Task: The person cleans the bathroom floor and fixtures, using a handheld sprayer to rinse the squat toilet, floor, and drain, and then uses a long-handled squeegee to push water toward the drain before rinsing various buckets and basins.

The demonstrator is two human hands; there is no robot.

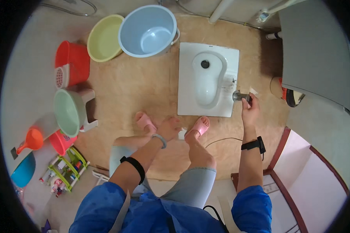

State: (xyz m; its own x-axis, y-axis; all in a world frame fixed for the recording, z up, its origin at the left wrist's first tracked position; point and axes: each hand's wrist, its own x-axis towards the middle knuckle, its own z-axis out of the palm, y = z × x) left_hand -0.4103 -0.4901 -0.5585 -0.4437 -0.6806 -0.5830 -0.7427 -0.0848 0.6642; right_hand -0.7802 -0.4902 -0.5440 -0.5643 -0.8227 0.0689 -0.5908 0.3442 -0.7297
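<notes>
My right hand [250, 110] is closed round a short, dark grey cylinder with a shiny round end [242, 96]. It is held over the right edge of a white squat toilet [208, 82] set in the floor. A small white piece [253, 91] shows just past those fingers; whether they grip it I cannot tell. My left hand [170, 128] hangs low between my pink slippers, blurred, its fingers partly bent. Beside its fingertips is a small white patch [182, 133], and whether the hand touches it is unclear.
A blue bucket [147, 33] and a yellow basin [104, 40] stand against the far wall. On the left are a red mop bucket [72, 64], a green basin [69, 112] and a green rack [70, 167]. A grey panel [317, 54] juts in at right.
</notes>
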